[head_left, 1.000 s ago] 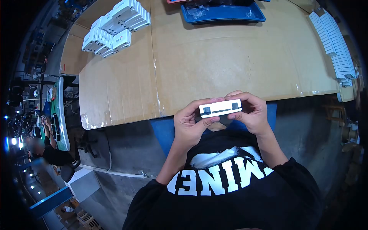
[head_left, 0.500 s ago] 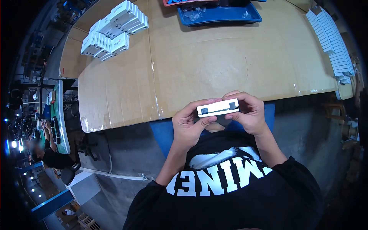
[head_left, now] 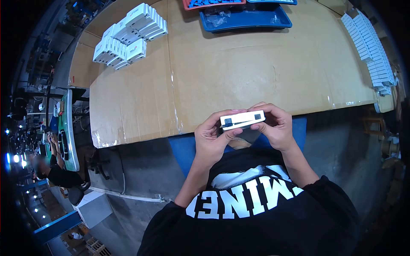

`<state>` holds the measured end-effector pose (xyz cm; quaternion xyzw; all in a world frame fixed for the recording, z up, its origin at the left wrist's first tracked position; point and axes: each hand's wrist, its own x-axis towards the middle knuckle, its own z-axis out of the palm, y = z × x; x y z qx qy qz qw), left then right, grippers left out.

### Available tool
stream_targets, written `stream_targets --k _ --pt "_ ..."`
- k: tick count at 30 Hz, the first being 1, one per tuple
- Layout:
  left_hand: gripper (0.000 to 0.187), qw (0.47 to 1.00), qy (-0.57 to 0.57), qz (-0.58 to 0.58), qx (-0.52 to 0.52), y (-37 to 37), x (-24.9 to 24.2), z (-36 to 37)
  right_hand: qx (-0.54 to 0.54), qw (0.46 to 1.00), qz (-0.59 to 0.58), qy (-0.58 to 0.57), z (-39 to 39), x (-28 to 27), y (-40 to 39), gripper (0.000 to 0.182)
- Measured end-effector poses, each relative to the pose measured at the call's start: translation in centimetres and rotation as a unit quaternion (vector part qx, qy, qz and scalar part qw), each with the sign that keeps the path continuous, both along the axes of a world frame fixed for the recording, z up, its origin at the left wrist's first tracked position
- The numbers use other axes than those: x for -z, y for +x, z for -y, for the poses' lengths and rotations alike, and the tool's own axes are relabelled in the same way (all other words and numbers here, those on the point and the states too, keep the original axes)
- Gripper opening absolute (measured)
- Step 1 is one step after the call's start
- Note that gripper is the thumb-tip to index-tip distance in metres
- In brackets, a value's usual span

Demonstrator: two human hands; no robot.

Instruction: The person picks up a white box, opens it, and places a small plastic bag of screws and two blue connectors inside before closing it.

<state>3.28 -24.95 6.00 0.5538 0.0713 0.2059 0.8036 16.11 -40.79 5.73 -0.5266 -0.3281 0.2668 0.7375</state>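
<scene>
A white plastic case (head_left: 243, 119) with dark square openings in its narrow side is held just off the table's near edge. Its two shell halves meet unevenly, and a dark slit is widest toward the left end. My left hand (head_left: 212, 135) grips the left end, thumb below and fingers along the top. Around the right end, my right hand (head_left: 275, 126) is closed in the same manner. The case's far side is hidden.
Stacked white cases (head_left: 128, 36) stand at the table's back left, and rows of white units (head_left: 370, 51) line the right edge. At the back are a blue tray (head_left: 245, 21) and a red tray (head_left: 213, 5) of blue parts. Another person (head_left: 60, 173) sits far left.
The slit has narrowed at the case's right end and now shows more at the left. Both hands keep their hold. The view has shifted slightly, showing more of the back trays.
</scene>
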Motion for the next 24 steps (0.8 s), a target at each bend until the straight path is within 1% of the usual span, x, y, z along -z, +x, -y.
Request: stream_targets --k 7,12,17,24 --pt "0.041 1.000 0.013 -0.004 0.002 0.10 -0.03 -0.25 -0.009 1.000 -0.012 0.001 0.06 0.20 0.21 0.029" --pt "0.040 1.000 0.000 -0.009 0.008 -0.06 0.23 -0.15 -0.025 0.999 -0.022 -0.004 0.30 0.70 0.44 0.032" --pt "0.038 1.000 -0.010 -0.013 0.009 -0.03 0.31 -0.27 -0.018 1.000 -0.005 -0.001 0.29 0.64 0.37 0.034" --pt "0.037 1.000 0.013 -0.003 0.005 0.28 0.45 0.04 -0.009 1.000 0.002 0.002 0.52 1.00 0.40 0.033"
